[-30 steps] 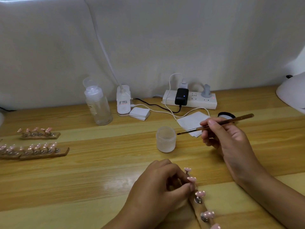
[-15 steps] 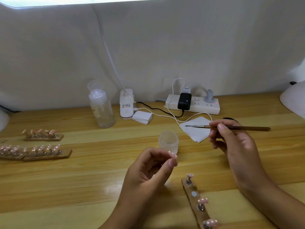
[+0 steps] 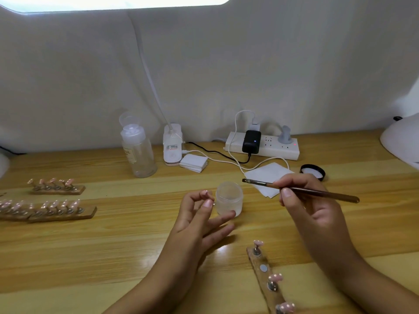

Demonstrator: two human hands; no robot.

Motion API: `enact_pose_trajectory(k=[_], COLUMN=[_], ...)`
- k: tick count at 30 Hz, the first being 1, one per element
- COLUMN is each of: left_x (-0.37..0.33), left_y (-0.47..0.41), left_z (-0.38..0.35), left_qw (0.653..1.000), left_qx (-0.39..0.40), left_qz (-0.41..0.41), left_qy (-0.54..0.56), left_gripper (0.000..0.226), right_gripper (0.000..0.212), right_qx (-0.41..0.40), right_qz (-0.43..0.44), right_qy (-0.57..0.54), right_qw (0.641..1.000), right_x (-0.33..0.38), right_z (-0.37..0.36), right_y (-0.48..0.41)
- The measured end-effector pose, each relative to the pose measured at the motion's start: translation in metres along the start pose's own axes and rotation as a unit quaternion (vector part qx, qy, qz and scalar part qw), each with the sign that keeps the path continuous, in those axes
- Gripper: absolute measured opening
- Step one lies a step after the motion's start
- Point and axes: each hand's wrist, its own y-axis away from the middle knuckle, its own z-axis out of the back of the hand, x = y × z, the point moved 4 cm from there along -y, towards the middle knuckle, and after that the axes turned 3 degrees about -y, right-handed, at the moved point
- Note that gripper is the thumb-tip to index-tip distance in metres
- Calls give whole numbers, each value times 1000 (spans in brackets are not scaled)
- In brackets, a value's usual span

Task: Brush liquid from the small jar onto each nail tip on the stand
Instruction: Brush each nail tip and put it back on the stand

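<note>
I see my left hand (image 3: pixel 199 220) raised above the middle of the desk (image 3: pixel 113 241), thumb and forefinger pinching a pink nail tip (image 3: pixel 205 193) on its little peg, the other fingers spread toward the small jar (image 3: pixel 229 198), which stands open just beside them. My right hand (image 3: pixel 310 207) pinches the brush (image 3: pixel 301 189), held level with its bristles above the far side of the jar. The stand (image 3: pixel 264 279) lies near the desk's front edge with three tips on it and one bare metal disc; its near end is cut off by the frame. Toward the back edge sit a clear bottle (image 3: pixel 138 150), a power strip (image 3: pixel 263 146) with cables, folded wipes (image 3: pixel 193 163), a white tissue (image 3: pixel 267 175) partly hidden by my right hand, and the black lid (image 3: pixel 313 171). Two more racks of tips (image 3: pixel 49 209) lie by the left edge, too small to count. I cannot tell how full the jar is.
</note>
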Motion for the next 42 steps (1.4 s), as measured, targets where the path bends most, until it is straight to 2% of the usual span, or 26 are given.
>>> enact_pose_trajectory(k=[8,12,20,25,30,35,42], left_x=[0,-1,-3,-2,0,2,-2], left_y=[4,6,9,8,6,3,6], left_z=[-7,-10,-14,-12,-6,-4,-3], left_qw=[997,993,992,993,996,997,975], left_qx=[19,30,43,33,5,6,-33], left_qz=[-35,-52,-61,-55,-46,-34,-76], left_qy=[-69,-99,-103,-96,-73,-71,-204], left_gripper=[9,12,7,19,9,13,7], right_gripper=[9,12,12,15,17,18,24], right_qx=[50,82,112,64,7,0,-30], right_qz=[18,8,-16,-35,-46,-59,-90], right_qy=[43,53,97,39,-22,-41,-110], right_qw=[998,995,989,997,999,997,989], right_x=[4,2,-4,-6,-7,-9,-16], right_z=[-7,-11,-13,-7,1,2,8], right_y=[2,2,2,1,-2,-2,-6])
